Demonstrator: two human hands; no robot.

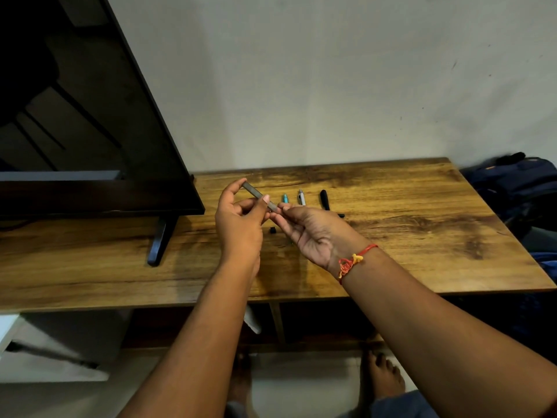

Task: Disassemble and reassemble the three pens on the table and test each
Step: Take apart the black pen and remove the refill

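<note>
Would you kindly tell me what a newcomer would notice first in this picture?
First come the two hands above the middle of the wooden table: the left hand and right hand pinch a grey pen between them. Just behind, a teal pen, a white pen and a black pen lie side by side. A big dark television fills the left side.

forearms (193, 342): bare | right wrist: red thread band (351, 262) (yellow knot on it) | feet (384, 378): bare
</note>
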